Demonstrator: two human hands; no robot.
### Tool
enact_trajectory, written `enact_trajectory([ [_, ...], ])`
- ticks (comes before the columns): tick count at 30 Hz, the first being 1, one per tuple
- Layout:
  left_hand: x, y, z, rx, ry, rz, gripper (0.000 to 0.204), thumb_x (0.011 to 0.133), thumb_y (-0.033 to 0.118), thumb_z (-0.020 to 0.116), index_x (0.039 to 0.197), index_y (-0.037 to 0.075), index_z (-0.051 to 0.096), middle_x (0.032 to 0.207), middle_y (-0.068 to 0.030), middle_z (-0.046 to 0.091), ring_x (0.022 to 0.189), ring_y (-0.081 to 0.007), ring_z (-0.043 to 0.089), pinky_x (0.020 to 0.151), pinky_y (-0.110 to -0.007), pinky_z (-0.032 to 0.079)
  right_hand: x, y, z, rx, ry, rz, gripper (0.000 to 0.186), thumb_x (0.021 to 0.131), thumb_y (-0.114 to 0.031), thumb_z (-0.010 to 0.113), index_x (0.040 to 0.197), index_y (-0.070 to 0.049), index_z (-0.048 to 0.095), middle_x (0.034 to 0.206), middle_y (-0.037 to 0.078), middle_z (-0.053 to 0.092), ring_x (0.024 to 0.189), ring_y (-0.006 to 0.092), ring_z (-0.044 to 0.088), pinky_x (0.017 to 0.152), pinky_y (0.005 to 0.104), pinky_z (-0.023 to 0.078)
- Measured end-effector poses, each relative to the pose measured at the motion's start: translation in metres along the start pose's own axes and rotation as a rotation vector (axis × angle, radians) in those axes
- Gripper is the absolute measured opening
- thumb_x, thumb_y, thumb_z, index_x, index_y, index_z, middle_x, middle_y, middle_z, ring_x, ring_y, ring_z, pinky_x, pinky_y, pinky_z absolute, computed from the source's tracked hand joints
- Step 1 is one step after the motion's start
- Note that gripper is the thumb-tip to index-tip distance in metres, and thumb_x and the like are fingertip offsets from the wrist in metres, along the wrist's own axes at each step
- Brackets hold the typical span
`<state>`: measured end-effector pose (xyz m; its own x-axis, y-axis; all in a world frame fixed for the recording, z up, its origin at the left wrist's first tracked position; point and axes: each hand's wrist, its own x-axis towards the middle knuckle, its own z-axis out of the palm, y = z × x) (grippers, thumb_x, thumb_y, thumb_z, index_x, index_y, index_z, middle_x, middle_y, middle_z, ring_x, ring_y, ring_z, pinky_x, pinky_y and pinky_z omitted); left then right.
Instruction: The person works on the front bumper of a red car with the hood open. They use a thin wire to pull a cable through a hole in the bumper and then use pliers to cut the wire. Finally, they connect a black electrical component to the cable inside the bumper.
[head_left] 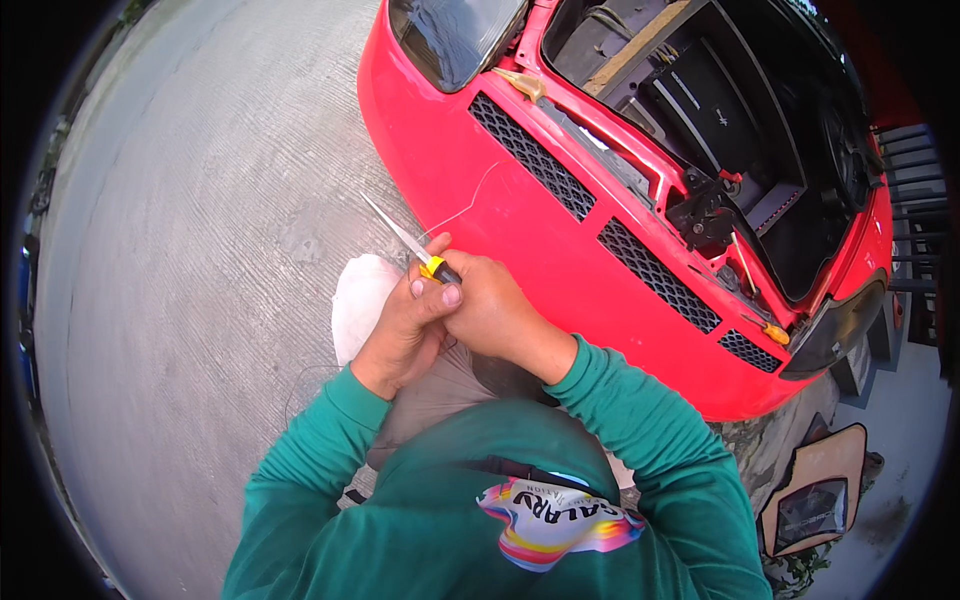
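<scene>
My two hands are pressed together in front of the red car bumper [440, 130]. Between them a slim tool [400, 232], with a long tapered silver blade and a yellow-and-black handle, points up and to the left. Around its handle my left hand [400, 335] is closed, its thumb lying across the front. My right hand [500, 305] is curled against the left, by the handle's black end; its fingertips are mostly hidden, so what it grips is unclear. From the fingertips a thin pale wire [472, 205] bends up in front of the bumper.
Black mesh grilles [535, 155] line the bumper below the open trunk [700, 95], which holds a black box. A yellow-handled screwdriver [775, 332] rests on the bumper's right end. Grey concrete [200, 250] spreads left. A tan-and-black mat [815, 495] lies lower right.
</scene>
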<state>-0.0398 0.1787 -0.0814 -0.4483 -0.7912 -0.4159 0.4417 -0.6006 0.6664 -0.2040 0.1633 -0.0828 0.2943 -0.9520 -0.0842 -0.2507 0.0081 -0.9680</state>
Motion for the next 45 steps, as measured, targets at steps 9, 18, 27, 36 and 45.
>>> enact_trajectory([
  [9, 0.033, -0.011, -0.006, -0.152, -0.035, 0.013, 0.083, 0.094, 0.013, 0.087, 0.166, 0.007, 0.045, 0.141, -0.0081, 0.065, 0.137, -0.023, 0.063, 0.119, -0.041, 0.05, 0.018, 0.021, -0.008, -0.153, 0.005, -0.052, 0.024, 0.097, -0.021, 0.072, 0.108, 0.001, 0.075, 0.092, 0.029, 0.077, 0.087, 0.0498, 0.076, 0.074, 0.058, 0.059],
  [18, 0.049, -0.025, -0.009, -0.025, 0.203, 0.135, 0.049, 0.119, 0.039, 0.057, 0.153, 0.003, 0.059, 0.141, -0.0132, 0.068, 0.133, -0.0236, 0.066, 0.115, -0.041, 0.053, 0.037, 0.021, -0.002, -0.301, -0.109, 0.064, 0.024, 0.094, -0.02, 0.067, 0.111, -0.007, 0.08, 0.094, 0.024, 0.079, 0.087, 0.048, 0.076, 0.076, 0.0584, 0.061],
  [27, 0.053, -0.028, -0.031, 0.093, 0.236, 0.188, 0.046, 0.117, 0.037, 0.063, 0.148, 0.002, 0.062, 0.133, -0.0112, 0.072, 0.125, -0.0208, 0.068, 0.111, -0.037, 0.053, 0.044, 0.036, 0.014, -0.253, -0.04, 0.033, 0.021, 0.094, -0.023, 0.068, 0.107, -0.012, 0.081, 0.091, 0.023, 0.079, 0.086, 0.0468, 0.077, 0.077, 0.0573, 0.062],
  [36, 0.062, -0.025, -0.041, 0.163, 0.217, 0.218, 0.044, 0.118, 0.037, 0.061, 0.142, 0.001, 0.065, 0.132, -0.0122, 0.072, 0.123, -0.0205, 0.068, 0.11, -0.037, 0.054, 0.054, 0.058, 0.025, -0.265, 0.05, -0.024, 0.022, 0.094, -0.026, 0.069, 0.107, -0.014, 0.081, 0.092, 0.022, 0.079, 0.087, 0.0466, 0.077, 0.079, 0.0567, 0.063],
  [45, 0.03, -0.022, -0.027, 0.348, 0.329, 0.404, 0.053, 0.116, 0.028, 0.065, 0.157, 0.0, 0.046, 0.14, -0.0105, 0.065, 0.125, -0.0185, 0.065, 0.112, -0.034, 0.053, 0.034, 0.035, 0.018, -0.11, 0.066, -0.029, 0.028, 0.097, -0.029, 0.071, 0.108, -0.003, 0.076, 0.091, 0.028, 0.077, 0.086, 0.052, 0.075, 0.076, 0.0603, 0.059],
])
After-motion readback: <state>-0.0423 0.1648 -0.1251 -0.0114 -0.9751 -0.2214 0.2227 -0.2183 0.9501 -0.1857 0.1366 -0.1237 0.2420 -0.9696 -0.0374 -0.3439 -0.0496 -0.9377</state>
